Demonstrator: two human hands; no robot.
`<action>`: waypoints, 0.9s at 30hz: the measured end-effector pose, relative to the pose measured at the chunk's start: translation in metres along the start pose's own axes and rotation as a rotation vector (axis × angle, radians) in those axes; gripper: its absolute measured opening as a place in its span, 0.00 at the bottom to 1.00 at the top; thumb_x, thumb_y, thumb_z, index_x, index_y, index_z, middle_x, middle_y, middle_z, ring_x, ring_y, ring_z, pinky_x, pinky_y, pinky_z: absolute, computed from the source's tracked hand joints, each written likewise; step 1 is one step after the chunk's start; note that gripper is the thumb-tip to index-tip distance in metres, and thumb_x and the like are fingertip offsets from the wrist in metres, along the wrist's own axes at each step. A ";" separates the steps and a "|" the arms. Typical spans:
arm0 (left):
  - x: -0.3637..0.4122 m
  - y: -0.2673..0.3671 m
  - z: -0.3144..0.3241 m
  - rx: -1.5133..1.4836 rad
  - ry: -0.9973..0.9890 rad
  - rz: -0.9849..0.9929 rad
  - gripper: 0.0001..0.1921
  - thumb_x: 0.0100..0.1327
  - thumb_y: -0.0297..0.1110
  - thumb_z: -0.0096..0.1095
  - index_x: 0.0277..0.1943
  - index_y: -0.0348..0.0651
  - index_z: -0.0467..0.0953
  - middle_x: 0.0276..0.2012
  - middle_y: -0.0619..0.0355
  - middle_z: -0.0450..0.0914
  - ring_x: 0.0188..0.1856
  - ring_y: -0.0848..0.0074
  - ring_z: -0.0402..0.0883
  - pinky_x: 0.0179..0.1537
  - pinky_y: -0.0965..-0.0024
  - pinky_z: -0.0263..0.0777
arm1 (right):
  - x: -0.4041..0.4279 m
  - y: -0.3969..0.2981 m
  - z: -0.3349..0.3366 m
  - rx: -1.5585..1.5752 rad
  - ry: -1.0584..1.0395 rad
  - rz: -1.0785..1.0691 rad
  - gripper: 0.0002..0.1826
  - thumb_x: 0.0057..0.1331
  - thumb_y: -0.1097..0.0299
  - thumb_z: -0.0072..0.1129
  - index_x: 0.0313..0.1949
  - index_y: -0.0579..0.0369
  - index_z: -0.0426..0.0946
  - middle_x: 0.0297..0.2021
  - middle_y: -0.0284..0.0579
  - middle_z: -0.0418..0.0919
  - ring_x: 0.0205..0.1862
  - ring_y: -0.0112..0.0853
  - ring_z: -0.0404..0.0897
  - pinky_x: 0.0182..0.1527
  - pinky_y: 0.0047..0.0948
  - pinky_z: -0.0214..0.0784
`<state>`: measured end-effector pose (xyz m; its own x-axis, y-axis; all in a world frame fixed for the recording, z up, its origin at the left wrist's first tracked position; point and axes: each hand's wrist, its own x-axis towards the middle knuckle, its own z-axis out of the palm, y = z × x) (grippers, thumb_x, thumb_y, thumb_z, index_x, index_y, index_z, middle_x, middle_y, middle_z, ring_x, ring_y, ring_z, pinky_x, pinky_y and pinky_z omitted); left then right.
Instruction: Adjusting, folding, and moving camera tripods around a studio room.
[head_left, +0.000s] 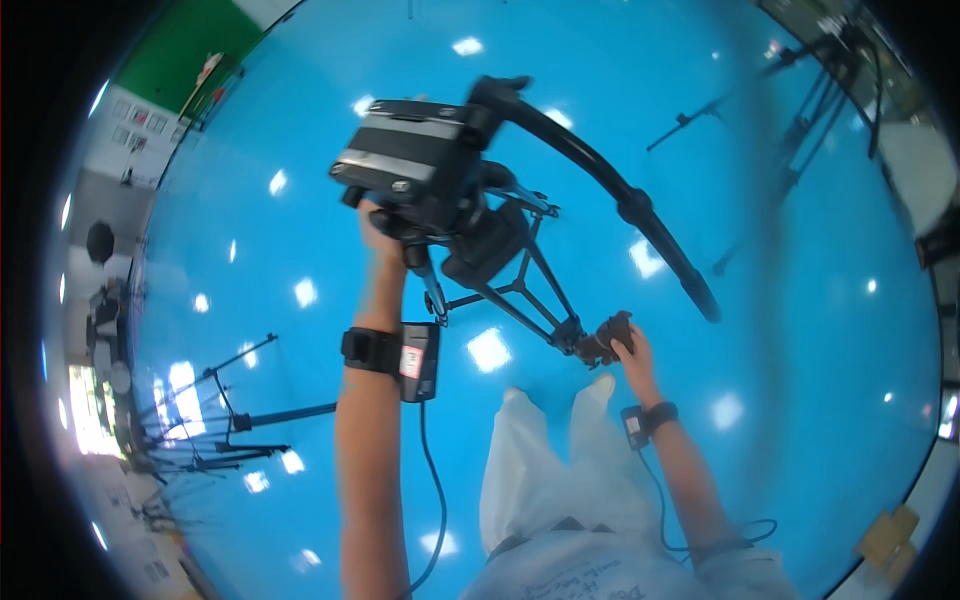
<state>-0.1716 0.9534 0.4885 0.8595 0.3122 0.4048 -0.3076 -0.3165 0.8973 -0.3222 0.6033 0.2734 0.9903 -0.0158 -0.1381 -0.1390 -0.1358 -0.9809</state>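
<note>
A black video tripod (525, 270) with a fluid head (412, 157) stands before me on the blue floor, its legs joined by a spreader (517, 286). From the head a long black pan handle (600, 169) curves out to the right. My left hand (381, 229) grips the tripod just below the head, which hides most of the fingers. Low by my feet, my right hand (637, 361) holds a crumpled dark brown cloth (606, 339) against the lower end of the nearest leg.
Several black stands (225, 405) spread their legs at the left. Another tripod (817, 112) is at the upper right. Cables (435, 472) hang from devices strapped to both wrists. Cardboard boxes (889, 536) sit by the right wall, and a green panel (187, 56) is at the upper left.
</note>
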 end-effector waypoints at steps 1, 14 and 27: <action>0.003 0.000 -0.006 -0.073 -0.007 -0.046 0.19 0.58 0.38 0.50 0.47 0.32 0.70 0.39 0.53 0.76 0.41 0.71 0.76 0.41 0.70 0.71 | -0.004 -0.002 0.004 0.010 0.031 0.013 0.15 0.57 0.65 0.56 0.39 0.64 0.74 0.43 0.46 0.71 0.41 0.37 0.73 0.44 0.31 0.64; -0.138 -0.059 -0.001 0.038 0.372 -0.213 0.12 0.63 0.34 0.39 0.37 0.37 0.70 0.31 0.59 0.72 0.32 0.79 0.68 0.33 0.75 0.62 | -0.043 0.018 0.063 0.344 0.401 0.132 0.17 0.59 0.67 0.55 0.45 0.64 0.70 0.36 0.39 0.73 0.31 0.24 0.73 0.23 0.20 0.65; -0.357 -0.278 0.081 0.233 -0.141 -0.309 0.12 0.66 0.32 0.38 0.40 0.35 0.71 0.36 0.53 0.74 0.39 0.73 0.71 0.42 0.71 0.64 | 0.017 0.130 0.172 0.665 0.516 -0.255 0.28 0.66 0.52 0.38 0.58 0.59 0.57 0.50 0.48 0.65 0.48 0.35 0.69 0.49 0.34 0.61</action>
<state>-0.3599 0.8577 0.0803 0.9495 0.3034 0.0799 0.0605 -0.4269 0.9023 -0.3243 0.7556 0.1201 0.8469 -0.5315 0.0170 0.2727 0.4066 -0.8720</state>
